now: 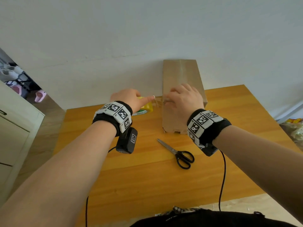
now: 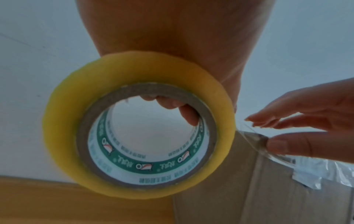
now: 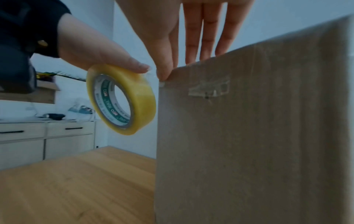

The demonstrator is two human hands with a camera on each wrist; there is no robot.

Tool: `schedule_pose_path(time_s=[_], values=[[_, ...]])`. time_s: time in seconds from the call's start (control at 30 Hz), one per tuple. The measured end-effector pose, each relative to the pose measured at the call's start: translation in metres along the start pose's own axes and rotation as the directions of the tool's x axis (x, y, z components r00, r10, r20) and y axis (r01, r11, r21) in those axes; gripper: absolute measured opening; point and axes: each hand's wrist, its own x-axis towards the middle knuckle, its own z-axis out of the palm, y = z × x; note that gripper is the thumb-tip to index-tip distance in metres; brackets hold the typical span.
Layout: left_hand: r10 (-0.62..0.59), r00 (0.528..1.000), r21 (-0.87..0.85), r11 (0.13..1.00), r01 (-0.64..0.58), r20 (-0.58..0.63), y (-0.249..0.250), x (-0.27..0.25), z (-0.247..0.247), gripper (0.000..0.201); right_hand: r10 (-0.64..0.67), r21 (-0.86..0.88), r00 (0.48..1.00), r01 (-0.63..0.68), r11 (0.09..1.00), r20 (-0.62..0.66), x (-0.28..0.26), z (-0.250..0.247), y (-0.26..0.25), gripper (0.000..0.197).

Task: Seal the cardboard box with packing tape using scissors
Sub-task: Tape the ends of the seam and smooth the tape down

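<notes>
**Tape end anchored at the box's upper left edge**

My left hand (image 1: 129,99) grips the tape roll (image 3: 122,100), fingers (image 2: 180,109) curled through its core and thumb along the outer face. I hold it clear of the worktop (image 1: 147,177), just beside the box (image 1: 180,76), so that a short clear strip (image 2: 254,142) runs across to the box's edge. My right hand (image 1: 183,97) rests on the box top: three fingers (image 3: 206,37) lie straight and close together on the top, while the thumb and forefinger pinch the strip's free end at the upper left edge. In my judgement this grip anchors the end so that the roll can be pulled away to pay out more tape.

The box is plain brown cardboard, tall and narrow, and it stands upright at the far side of the worktop near the wall. A small piece of old clear tape (image 3: 208,89) sits on the face turned toward me. I cannot tell whether the top flaps lie fully flat.

The scissors (image 1: 177,154) lie closed on the worktop in front of the box, untouched, within reach for the cut.
</notes>
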Motion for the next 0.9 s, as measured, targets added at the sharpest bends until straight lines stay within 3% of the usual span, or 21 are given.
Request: schedule_pose_path(time_s=[0.1, 0.3, 0.5, 0.9], values=[[-0.027, 1.000, 0.019, 0.999, 0.027, -0.004, 0.000, -0.004, -0.002, 0.074, -0.155, 0.072, 0.986, 0.159, 0.985, -0.056, -0.001, 0.012, -0.003, 0.025], [-0.094, 0.996, 0.026, 0.995, 0.094, 0.012, 0.005, -0.011, -0.002, 0.070, -0.136, 0.266, 0.985, 0.161, 0.951, -0.110, -0.001, 0.023, 0.001, 0.031], [-0.111, 0.993, 0.020, 0.994, 0.110, 0.042, 0.018, -0.008, 0.003, 0.075, -0.079, 0.353, 0.989, 0.118, 0.928, -0.123, 0.002, 0.023, 0.023, 0.018], [-0.158, 0.984, -0.141, 0.976, 0.168, 0.080, 0.033, -0.017, 0.006, 0.077, -0.188, 0.337, 0.954, 0.261, 0.905, -0.233, -0.003, 0.026, 0.044, 0.009]])
